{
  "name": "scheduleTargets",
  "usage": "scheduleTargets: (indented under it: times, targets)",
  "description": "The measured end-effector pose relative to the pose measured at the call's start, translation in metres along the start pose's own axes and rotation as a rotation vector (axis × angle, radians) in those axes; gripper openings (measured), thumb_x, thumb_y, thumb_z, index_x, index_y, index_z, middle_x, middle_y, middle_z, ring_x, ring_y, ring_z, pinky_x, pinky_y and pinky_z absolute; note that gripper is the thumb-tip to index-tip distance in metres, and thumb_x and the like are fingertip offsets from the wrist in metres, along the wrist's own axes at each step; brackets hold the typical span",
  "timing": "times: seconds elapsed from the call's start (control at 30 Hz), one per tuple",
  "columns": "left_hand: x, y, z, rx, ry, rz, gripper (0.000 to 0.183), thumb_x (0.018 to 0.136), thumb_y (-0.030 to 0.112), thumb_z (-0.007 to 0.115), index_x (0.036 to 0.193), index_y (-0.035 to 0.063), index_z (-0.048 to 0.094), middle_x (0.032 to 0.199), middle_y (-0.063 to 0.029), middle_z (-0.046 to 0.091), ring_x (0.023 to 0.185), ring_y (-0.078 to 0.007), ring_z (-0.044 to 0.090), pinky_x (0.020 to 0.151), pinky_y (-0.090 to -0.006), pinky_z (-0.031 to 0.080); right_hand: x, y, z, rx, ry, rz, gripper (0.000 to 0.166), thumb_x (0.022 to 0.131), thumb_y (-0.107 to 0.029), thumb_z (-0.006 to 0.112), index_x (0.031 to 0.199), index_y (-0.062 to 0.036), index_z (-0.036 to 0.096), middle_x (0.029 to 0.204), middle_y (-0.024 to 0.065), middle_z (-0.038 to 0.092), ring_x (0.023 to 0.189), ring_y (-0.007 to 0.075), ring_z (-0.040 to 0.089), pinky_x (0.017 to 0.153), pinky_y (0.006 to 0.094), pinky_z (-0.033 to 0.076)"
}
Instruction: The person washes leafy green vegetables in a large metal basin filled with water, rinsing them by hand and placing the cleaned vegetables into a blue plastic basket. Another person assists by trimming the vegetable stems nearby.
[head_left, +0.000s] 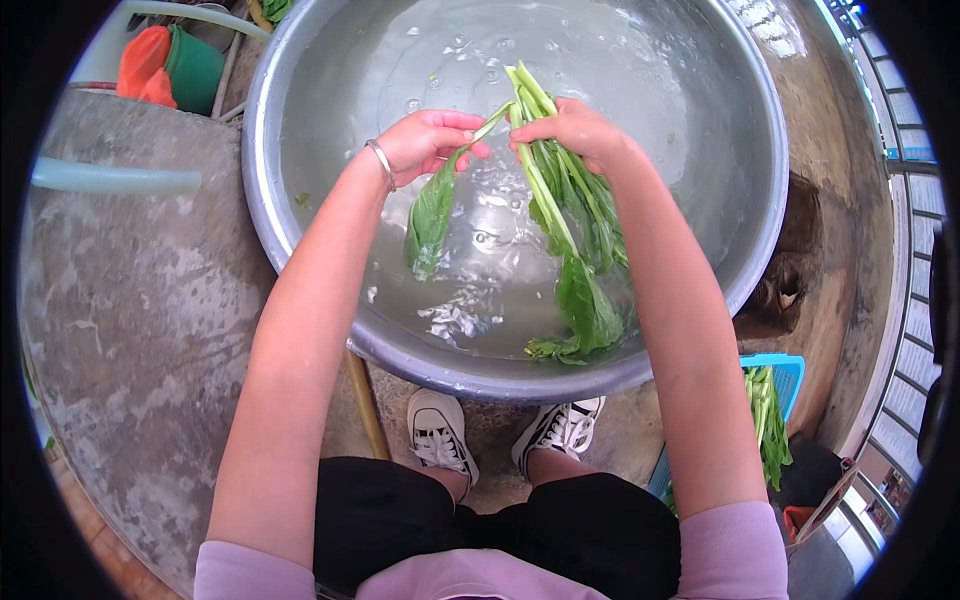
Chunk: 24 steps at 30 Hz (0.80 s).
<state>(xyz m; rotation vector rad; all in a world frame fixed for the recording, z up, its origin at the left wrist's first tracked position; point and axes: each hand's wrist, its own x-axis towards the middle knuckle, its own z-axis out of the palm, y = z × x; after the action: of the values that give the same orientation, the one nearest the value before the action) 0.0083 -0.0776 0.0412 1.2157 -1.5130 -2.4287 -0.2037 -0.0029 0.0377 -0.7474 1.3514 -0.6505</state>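
Observation:
A wide metal basin (259, 172) of water lies before me. Over it, my right hand (574, 133) grips a bunch of leafy green vegetables (541, 187) by the pale stems. Their leaves hang down toward me, the lowest reaching the water near the basin's front. Between the thumb and fingers of my left hand (435, 142) is the stem of a single leaf (433, 217), bent at its upper end beside the bunch. The tip of that leaf droops to the water. A metal bangle circles my left wrist.
To the right of my legs, a blue plastic basket (787, 379) holds more leafy greens (763, 420). A pale hose (116, 177) extends over the concrete surface (142, 300) at left. Farther back stand a green bucket (196, 71) and a red plastic bag (144, 64).

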Motion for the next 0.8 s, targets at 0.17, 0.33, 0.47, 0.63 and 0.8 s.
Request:
scheduleTargets:
  times: [0.17,0.33,0.47,0.63,0.8]
  targets:
    - [0.021,-0.012,0.029,0.718,0.472,0.248,0.043,0.074,0.011,0.055,0.113,-0.0029,0.045,0.079,-0.0162,0.062,0.063,-0.024,0.06,0.057,-0.035,0.048,0.007,0.001,0.028,-0.374,0.013,-0.102,0.033,0.064,-0.016,0.069,0.088,0.0027,0.058,0.075,0.011,0.061,0.066,0.018,0.058,0.059,0.0321,0.047]
    - [0.034,-0.039,0.04,1.025,0.74,0.403,0.018,0.075,0.008,0.049,0.091,-0.0007,0.052,0.072,-0.0228,0.058,0.069,-0.0393,0.057,0.062,-0.0439,0.045,0.018,0.014,0.03,-0.295,0.06,-0.023,0.035,0.063,-0.015,0.066,0.092,0.001,0.059,0.079,0.0115,0.06,0.067,0.0182,0.057,0.062,0.0317,0.047]
    - [0.035,-0.043,0.041,0.939,0.726,0.444,0.028,0.077,0.011,0.051,0.103,0.0014,0.052,0.076,-0.02,0.06,0.071,-0.0379,0.057,0.064,-0.0413,0.047,0.021,0.025,0.024,-0.211,0.009,-0.085,0.035,0.064,-0.015,0.066,0.094,0.0013,0.058,0.078,0.0114,0.06,0.065,0.0179,0.057,0.058,0.0325,0.046]
    - [0.048,-0.047,0.028,0.411,0.525,0.536,0.047,0.078,0.009,0.055,0.123,0.0034,0.045,0.093,-0.0134,0.063,0.08,-0.0218,0.061,0.068,-0.0313,0.047,0.017,0.026,0.013,-0.065,0.177,-0.032,0.041,0.068,-0.015,0.069,0.102,0.0026,0.055,0.078,0.0094,0.059,0.067,0.0181,0.057,0.06,0.031,0.046]
    - [0.02,-0.044,0.021,0.445,0.364,0.016,0.053,0.074,0.014,0.062,0.123,0.0033,0.045,0.107,-0.0123,0.06,0.091,-0.018,0.058,0.077,-0.0267,0.045,0.002,0.029,0.007,-0.098,0.147,-0.252,0.061,0.067,-0.02,0.071,0.118,0.0012,0.047,0.094,0.0122,0.06,0.083,0.0219,0.057,0.073,0.0311,0.046]
